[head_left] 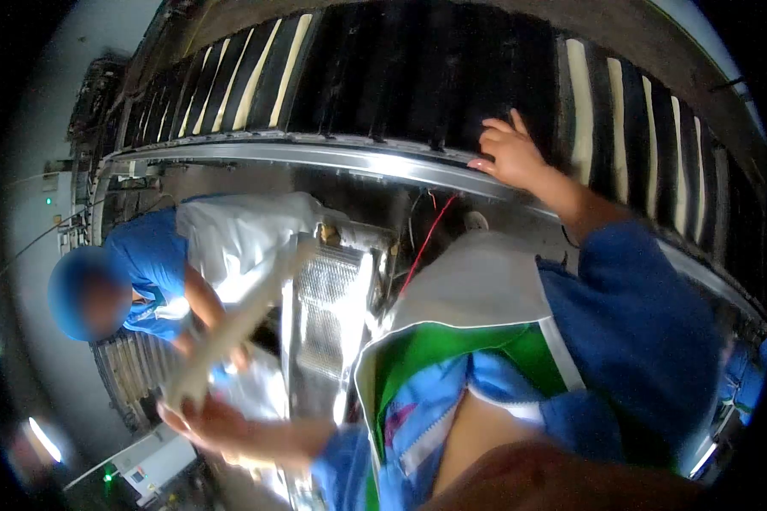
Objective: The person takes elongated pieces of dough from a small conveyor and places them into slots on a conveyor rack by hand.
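One long pale strip (230, 334), motion-blurred, is gripped near its end by the left hand (217, 426). Its long axis runs obliquely forward and rightward from that hand. The right hand (511, 155), well apart from the strip, lies with fingers spread at the metal rail (358, 162) of the dark grooved bed (400, 77); I see nothing held there.

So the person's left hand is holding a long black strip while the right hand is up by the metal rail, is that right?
Not quite: the strip is pale cream, not black, as the head view shows. The left hand does hold it, and the right hand is by the metal rail.
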`<state>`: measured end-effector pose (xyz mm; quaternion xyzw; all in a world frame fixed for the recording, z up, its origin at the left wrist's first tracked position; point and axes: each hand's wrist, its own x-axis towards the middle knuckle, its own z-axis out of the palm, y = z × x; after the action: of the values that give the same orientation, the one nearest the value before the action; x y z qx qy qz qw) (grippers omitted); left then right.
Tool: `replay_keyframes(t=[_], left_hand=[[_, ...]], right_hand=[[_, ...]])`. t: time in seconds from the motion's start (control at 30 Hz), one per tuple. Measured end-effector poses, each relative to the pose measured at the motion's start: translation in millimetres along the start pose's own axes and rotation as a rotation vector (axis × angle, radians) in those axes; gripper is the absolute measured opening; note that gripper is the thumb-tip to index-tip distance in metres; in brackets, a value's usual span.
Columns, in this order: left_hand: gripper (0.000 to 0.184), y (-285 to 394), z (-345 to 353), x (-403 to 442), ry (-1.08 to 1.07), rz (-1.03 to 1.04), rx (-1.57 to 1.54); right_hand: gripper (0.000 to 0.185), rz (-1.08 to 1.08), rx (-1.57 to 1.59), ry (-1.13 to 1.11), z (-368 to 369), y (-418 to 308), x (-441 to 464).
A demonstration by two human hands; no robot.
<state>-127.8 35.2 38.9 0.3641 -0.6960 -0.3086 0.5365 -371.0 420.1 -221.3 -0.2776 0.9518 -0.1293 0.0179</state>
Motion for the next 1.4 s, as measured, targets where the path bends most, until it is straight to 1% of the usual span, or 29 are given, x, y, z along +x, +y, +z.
replay_keyframes(t=[0.03,0.1,0.13,0.17,0.27,0.3,0.33,0.4,0.43,0.5,0.53,0.57,0.63,0.7,0.73,0.8,0.83,0.9,0.93,1.0,1.03,1.07,1.17,1.23,1.27,1.3,1.33,1.37,1.4], left_hand=[[0.026,16.6,31.3,-7.6,0.055,0.002,0.011],[0.041,-5.0,70.0,12.4,-0.082,0.299,0.307],[0.033,-1.2,101.6,6.6,-0.367,0.223,-0.392],[0.026,2.7,133.2,0.8,-0.609,-0.014,-1.062],[0.032,-24.1,244.7,-28.3,-0.516,0.021,-0.815],[0.036,0.8,266.0,-74.7,-0.487,0.238,-0.519],[0.033,-6.0,285.5,-88.0,-0.558,0.345,-0.258],[0.028,-59.4,342.2,-129.6,-0.760,0.304,-0.099],[0.027,-100.1,365.9,-148.2,-0.799,0.526,-0.061],[0.016,-116.5,366.7,-183.9,-1.005,0.342,-0.011],[0.015,-126.7,368.2,-188.4,-1.107,0.336,-0.008],[0.016,-126.2,367.1,-191.9,-1.209,0.328,-0.005],[0.017,-127.4,369.4,-194.3,-1.306,0.224,-0.014],[0.025,-109.3,368.9,-187.6,-1.358,0.934,0.223],[0.025,-99.4,368.5,-189.9,-1.347,0.920,0.226],[0.021,-85.8,364.9,-206.6,-1.233,0.655,0.246],[0.021,-94.1,368.0,-207.3,-1.222,0.639,0.251],[0.019,-103.0,373.7,-206.1,-1.348,0.504,0.163],[0.019,-108.0,372.6,-205.7,-1.336,0.499,0.161],[0.019,-78.1,351.4,-196.8,-1.430,0.496,0.628],[0.022,-59.9,329.9,-182.6,-1.512,0.566,0.679],[0.025,-76.2,311.3,-171.7,-1.512,0.666,0.470],[0.022,-121.0,240.1,-140.6,-1.317,0.439,0.345],[0.022,-150.3,145.6,-129.6,-1.150,0.055,0.401],[0.022,-165.1,108.9,-128.6,-1.074,0.082,0.453],[0.022,-188.4,73.0,-133.7,-0.996,-0.024,0.485],[0.021,-211.5,33.0,-137.0,-0.913,-0.129,0.515],[0.021,-224.1,-0.5,-131.1,-0.816,-0.124,0.569],[0.020,-248.2,-37.3,-141.1,-0.730,-0.226,0.668]], right_hand=[[0.051,-0.018,0.015,-0.019,2.5,0.4,6.8],[0.052,-0.049,0.023,-0.061,9.8,0.7,19.6],[0.052,-0.054,0.023,-0.056,13.5,-1.9,23.9],[0.051,-0.080,0.023,-0.069,16.1,-4.7,27.4],[0.050,-0.125,0.035,-0.128,24.2,-9.6,38.1],[0.049,-0.128,0.057,-0.112,25.7,-11.3,39.7],[0.048,-0.131,0.081,-0.098,25.3,-20.1,43.4],[0.047,-0.149,0.093,-0.082,24.4,-14.7,46.1],[0.047,-0.170,0.100,-0.067,20.7,-10.7,43.3],[0.047,-0.176,0.119,-0.088,17.3,-6.4,41.5],[0.046,-0.181,0.137,-0.110,16.8,-3.7,40.4],[0.045,-0.203,0.142,-0.050,18.6,-1.5,38.5],[0.044,-0.183,0.159,-0.054,18.8,3.8,38.0],[0.041,-0.177,0.197,-0.035,11.9,2.4,31.6],[0.041,-0.192,0.192,-0.041,11.9,2.0,32.5],[0.043,-0.189,0.148,-0.005,15.7,0.4,31.6],[0.043,-0.196,0.130,0.050,21.0,-0.6,30.9],[0.043,-0.220,0.127,0.064,25.0,-0.1,30.3],[0.043,-0.221,0.131,0.085,25.7,-0.6,31.4],[0.047,-0.235,0.122,0.061,21.2,-3.4,31.3],[0.046,-0.200,0.084,0.019,16.9,-8.2,29.6],[0.045,-0.169,0.050,-0.025,13.9,-12.3,30.1],[0.046,-0.143,-0.033,-0.065,9.1,-22.8,34.1],[0.044,-0.267,-0.026,-0.046,-5.2,-37.8,39.4],[0.044,-0.328,-0.021,0.035,0.6,-29.6,36.9],[0.041,-0.372,-0.056,0.124,0.2,-24.0,34.2],[0.041,-0.317,-0.074,0.063,-4.7,-28.5,32.8],[0.042,-0.276,-0.096,0.062,-3.1,-31.3,31.3],[0.042,-0.271,-0.123,0.088,-0.9,-29.5,34.2]])
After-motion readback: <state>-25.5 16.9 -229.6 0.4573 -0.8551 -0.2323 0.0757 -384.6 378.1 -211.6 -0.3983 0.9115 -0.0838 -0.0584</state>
